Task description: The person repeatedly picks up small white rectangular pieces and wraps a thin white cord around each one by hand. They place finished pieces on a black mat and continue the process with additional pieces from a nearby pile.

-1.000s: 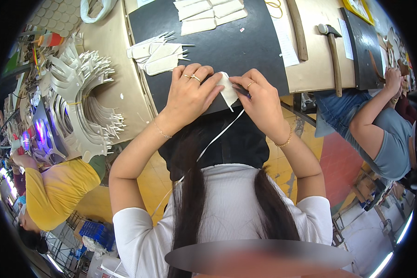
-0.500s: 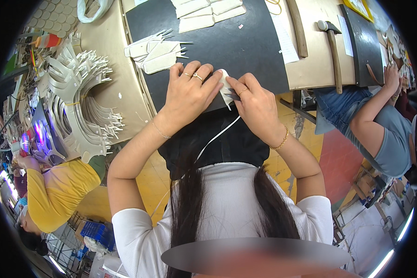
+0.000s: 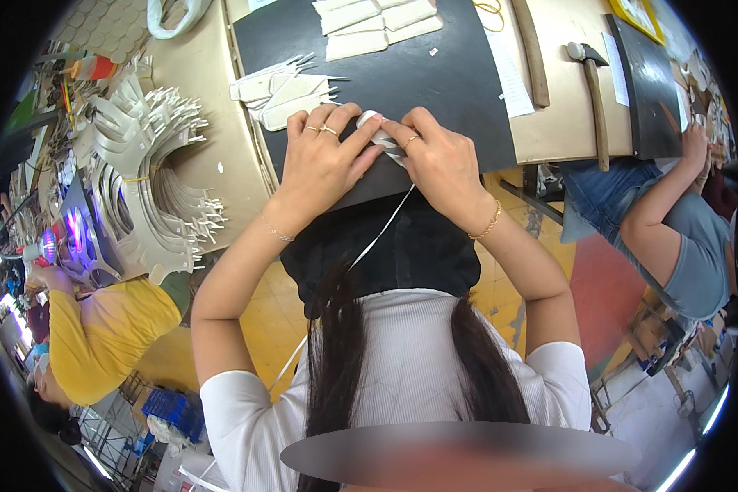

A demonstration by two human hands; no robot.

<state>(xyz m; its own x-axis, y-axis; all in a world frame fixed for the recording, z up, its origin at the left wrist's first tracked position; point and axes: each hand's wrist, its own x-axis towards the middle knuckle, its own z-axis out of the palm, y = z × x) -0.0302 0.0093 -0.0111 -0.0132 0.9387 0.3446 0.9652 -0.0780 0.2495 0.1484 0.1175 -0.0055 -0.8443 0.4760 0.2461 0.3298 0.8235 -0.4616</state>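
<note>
On the front part of a black work mat (image 3: 459, 90), both hands meet over a small whitish strap-like piece (image 3: 367, 119). My left hand (image 3: 324, 160) pinches it between thumb and forefinger, the other fingers curled beside them. From the right, my right hand (image 3: 443, 168) presses fingertips to the same piece and grips what look like small scissors (image 3: 394, 151), pointed grey blades toward the left; their handles are hidden in the palm. A thin white cord (image 3: 383, 230) trails from the hands across my lap. Just beyond my left hand lie several whitish pieces with narrow tails (image 3: 295, 94).
Flat cream pieces (image 3: 377, 25) lie at the mat's far side. To the right are a hammer (image 3: 594, 98) and a wooden handle (image 3: 531, 49). Tied bundles of white cut parts (image 3: 139, 164) stand at left. People sit on both sides, one in a yellow sleeve (image 3: 123, 336).
Both hands have shifted slightly left and closer together with the piece, which is now more covered by fingers. The blades sit lower between the hands. The view has moved slightly.
</note>
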